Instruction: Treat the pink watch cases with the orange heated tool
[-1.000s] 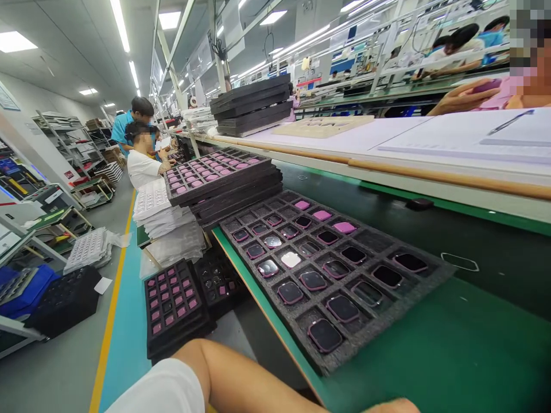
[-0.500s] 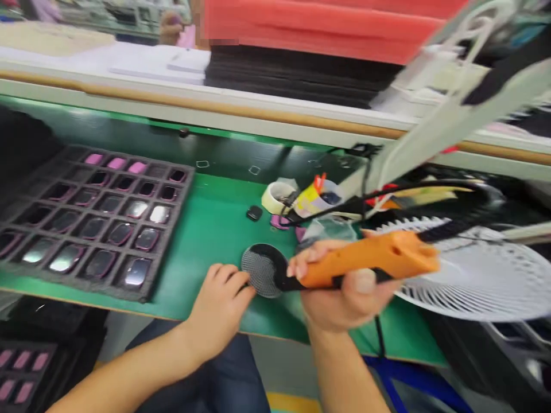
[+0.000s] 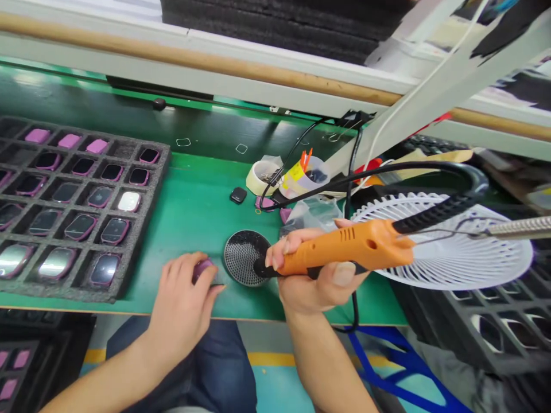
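While the right hand point(image 3: 322, 284) grips an orange tool point(image 3: 344, 246), left fingers point(image 3: 181, 269) curl over a purple piece point(image 3: 202, 269).

1. The soldering iron point(image 3: 344, 246) is coloured orange and banded with black.
2. The round fan guard point(image 3: 473, 258) is patterned with white radial spokes.
3. The round mesh pad point(image 3: 241, 258) is dotted in black.
4. The foam tray point(image 3: 159, 166) is gridded in dark grey.

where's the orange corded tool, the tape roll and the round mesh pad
orange corded tool point(image 3: 344, 246), head view, on its handle
tape roll point(image 3: 252, 180), head view, on its rim
round mesh pad point(image 3: 241, 258), head view, on its face
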Action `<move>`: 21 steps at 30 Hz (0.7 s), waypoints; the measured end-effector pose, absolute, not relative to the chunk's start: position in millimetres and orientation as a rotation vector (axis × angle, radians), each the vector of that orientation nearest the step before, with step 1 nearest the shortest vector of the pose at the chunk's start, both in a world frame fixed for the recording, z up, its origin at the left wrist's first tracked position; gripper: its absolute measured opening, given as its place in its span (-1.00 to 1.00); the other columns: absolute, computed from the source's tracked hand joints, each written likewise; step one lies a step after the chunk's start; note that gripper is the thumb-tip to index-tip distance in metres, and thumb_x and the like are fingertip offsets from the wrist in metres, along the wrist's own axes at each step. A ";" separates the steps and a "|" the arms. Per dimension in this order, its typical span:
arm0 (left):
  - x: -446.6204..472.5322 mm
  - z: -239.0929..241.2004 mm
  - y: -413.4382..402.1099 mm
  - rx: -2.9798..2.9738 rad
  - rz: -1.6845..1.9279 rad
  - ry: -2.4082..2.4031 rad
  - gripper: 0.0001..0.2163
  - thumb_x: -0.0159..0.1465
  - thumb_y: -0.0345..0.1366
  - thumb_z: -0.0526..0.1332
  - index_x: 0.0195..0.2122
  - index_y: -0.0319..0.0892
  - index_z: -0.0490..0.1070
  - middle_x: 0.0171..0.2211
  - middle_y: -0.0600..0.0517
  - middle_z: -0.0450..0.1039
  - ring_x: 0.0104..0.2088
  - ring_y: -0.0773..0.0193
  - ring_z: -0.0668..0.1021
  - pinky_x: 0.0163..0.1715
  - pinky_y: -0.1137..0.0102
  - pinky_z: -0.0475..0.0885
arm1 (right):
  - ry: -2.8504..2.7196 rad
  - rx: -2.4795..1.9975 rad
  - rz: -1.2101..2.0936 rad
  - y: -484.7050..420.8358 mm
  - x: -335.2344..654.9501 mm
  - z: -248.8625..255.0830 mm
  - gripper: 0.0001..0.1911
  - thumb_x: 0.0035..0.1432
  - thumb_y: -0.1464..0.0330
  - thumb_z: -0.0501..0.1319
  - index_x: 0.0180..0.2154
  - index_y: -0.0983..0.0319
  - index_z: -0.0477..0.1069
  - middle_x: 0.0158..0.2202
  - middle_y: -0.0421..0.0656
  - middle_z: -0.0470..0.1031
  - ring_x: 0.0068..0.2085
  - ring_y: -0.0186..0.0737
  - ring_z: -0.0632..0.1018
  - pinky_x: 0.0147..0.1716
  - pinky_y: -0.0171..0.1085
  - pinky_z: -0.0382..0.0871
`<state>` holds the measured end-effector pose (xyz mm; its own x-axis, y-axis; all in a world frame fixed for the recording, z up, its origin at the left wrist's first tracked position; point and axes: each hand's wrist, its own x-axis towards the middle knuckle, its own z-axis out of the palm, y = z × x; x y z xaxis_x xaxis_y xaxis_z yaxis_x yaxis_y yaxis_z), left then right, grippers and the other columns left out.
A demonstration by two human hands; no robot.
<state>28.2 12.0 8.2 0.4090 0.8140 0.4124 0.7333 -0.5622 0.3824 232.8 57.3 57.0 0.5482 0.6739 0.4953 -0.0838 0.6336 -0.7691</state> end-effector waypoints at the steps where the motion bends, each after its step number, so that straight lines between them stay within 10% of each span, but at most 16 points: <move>1: 22.8 6.4 10.6 2.514 0.836 1.404 -0.85 0.59 -0.32 0.30 0.13 -0.14 0.55 0.14 -0.18 0.60 0.13 -0.10 0.59 0.10 0.02 0.48 | -0.880 -0.767 0.503 57.5 232.5 57.5 -0.59 0.38 0.00 0.40 0.12 -0.01 0.45 -0.42 -0.41 0.61 -0.69 -0.33 0.44 -0.74 -0.34 0.43; 21: 21.4 5.3 9.3 2.468 0.923 1.270 -0.82 0.60 -0.43 0.28 0.17 -0.14 0.53 0.17 -0.09 0.69 0.12 -0.01 0.64 0.13 0.05 0.47 | -0.854 -0.828 0.481 58.2 231.2 63.8 -0.54 0.31 -0.07 0.41 0.06 0.01 0.44 -0.49 -0.41 0.54 -0.73 -0.28 0.39 -0.79 -0.31 0.33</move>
